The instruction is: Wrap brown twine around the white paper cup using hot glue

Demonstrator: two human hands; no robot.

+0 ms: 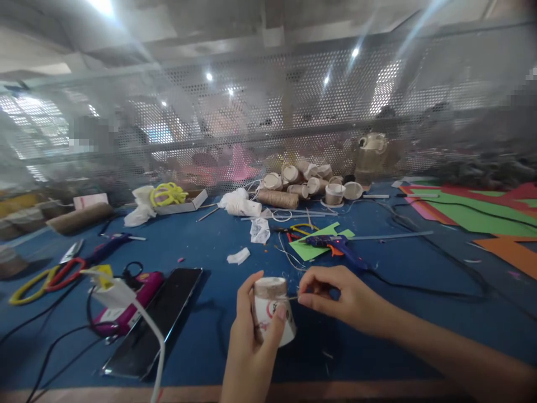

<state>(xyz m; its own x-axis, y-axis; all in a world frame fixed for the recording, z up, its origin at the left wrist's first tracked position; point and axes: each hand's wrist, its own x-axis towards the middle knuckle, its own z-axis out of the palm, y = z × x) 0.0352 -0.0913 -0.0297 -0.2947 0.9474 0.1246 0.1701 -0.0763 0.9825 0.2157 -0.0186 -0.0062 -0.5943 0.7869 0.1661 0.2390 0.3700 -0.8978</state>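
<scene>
My left hand [254, 330] is wrapped round a white printed paper cup [267, 322], held upside down above the blue table near its front edge. Brown twine [271, 288] circles the cup's narrow upper end. From the cup's right side a short length of twine runs to my right hand [327, 291], whose thumb and forefinger pinch it. Beyond my hands lies a blue glue gun [338, 246] with an orange trigger, resting partly on a green paper piece [312, 249]. A small white scrap [239, 256] lies behind the cup.
To the left are a black phone [163, 319], a magenta power bank [134, 305], cables and scissors [50, 280]. Several twine-wrapped cups [289, 174] and a twine roll [277, 198] sit at the back. Coloured paper sheets [482, 212] lie right. A perforated screen [251, 112] bounds the table.
</scene>
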